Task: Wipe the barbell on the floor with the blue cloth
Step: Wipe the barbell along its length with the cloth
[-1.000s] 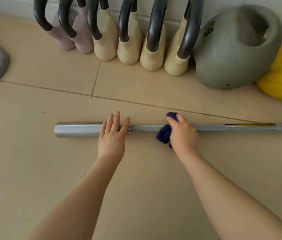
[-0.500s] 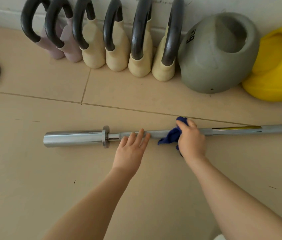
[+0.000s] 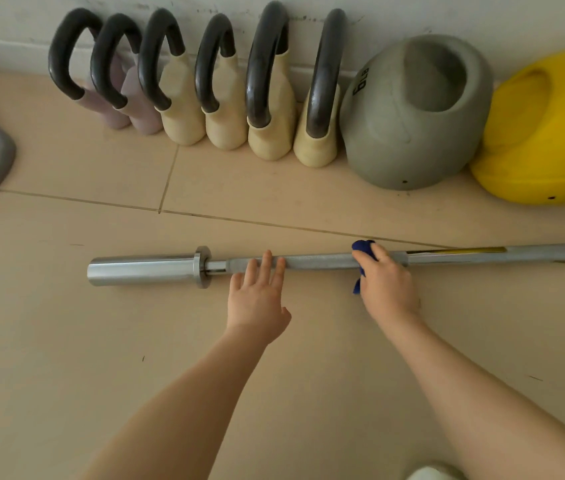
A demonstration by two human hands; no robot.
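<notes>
Pressing flat left fingers (image 3: 267, 268) on barbell (image 3: 322, 262); right hand (image 3: 386, 282) clamps blue cloth (image 3: 362, 249). Bar may roll if my press slackens.

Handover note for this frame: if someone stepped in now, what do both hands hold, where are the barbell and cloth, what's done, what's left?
Left hand: open, straight fingers resting on the barbell shaft near its collar.
Right hand: grips the blue cloth against the shaft.
The barbell lies on the floor.
Done: cannot tell from here.
Left: the sleeve and the right stretch.
</notes>
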